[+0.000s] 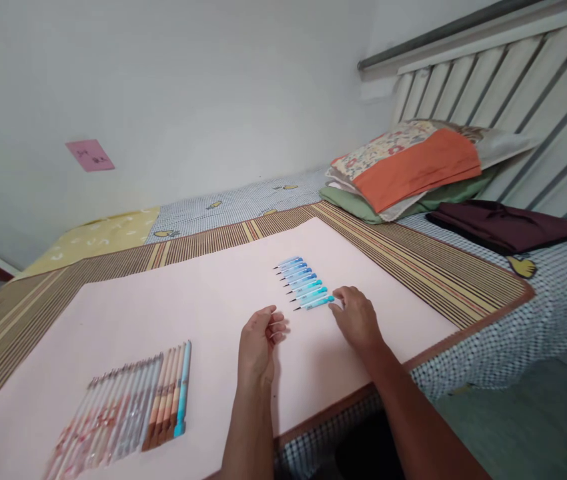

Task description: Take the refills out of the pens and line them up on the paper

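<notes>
Several pens in white and blue shades, perhaps mechanical pencils, lie in a slanting row on a large pale pink sheet. My right hand has its thumb and index fingertip on either side of the coloured end of the nearest turquoise pen. Left of that pen's dark tip hovers my left hand, fingers loosely curled and apart, with nothing in it. At the lower left, a bigger group of slim pens lies side by side, whitish, grey and peach-brown. One turquoise pen ends that group on its right.
Beneath the sheet is a striped mat over a checked cloth. Folded pillows and a dark maroon cloth item lie at the right, by a white slatted headboard. A pink note is on the wall.
</notes>
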The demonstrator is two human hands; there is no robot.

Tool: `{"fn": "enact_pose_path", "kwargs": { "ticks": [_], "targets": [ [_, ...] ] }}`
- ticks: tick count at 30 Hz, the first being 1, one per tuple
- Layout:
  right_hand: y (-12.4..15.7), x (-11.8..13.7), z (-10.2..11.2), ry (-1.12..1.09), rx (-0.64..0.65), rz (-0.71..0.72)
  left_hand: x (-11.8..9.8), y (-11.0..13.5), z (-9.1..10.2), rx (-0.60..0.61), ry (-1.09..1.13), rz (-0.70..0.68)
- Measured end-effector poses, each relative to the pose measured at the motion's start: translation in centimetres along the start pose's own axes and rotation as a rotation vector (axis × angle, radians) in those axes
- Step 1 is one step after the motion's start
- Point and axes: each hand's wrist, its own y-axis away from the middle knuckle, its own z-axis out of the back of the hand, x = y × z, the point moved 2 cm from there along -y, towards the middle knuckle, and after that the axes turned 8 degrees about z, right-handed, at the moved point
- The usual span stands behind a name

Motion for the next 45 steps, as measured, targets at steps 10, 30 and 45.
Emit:
{"fn": "enact_pose_path", "kwargs": {
  "ticks": [10, 30, 45],
  "targets": [
    [0.2, 1.2, -0.3, -0.064, 0.033, 0.045, 0.1, 0.0, -0.1, -0.003, 0.014, 0.005],
    [0.2, 1.1, -0.7, -0.006, 0.074, 0.045, 0.1, 0.0, -0.2, 0.001, 0.012, 0.006],
    [0.6, 1.9, 0.0, -0.137, -0.021, 0.052, 0.2, -0.1, 0.1, 0.009, 0.01, -0.005]
  ]
}}
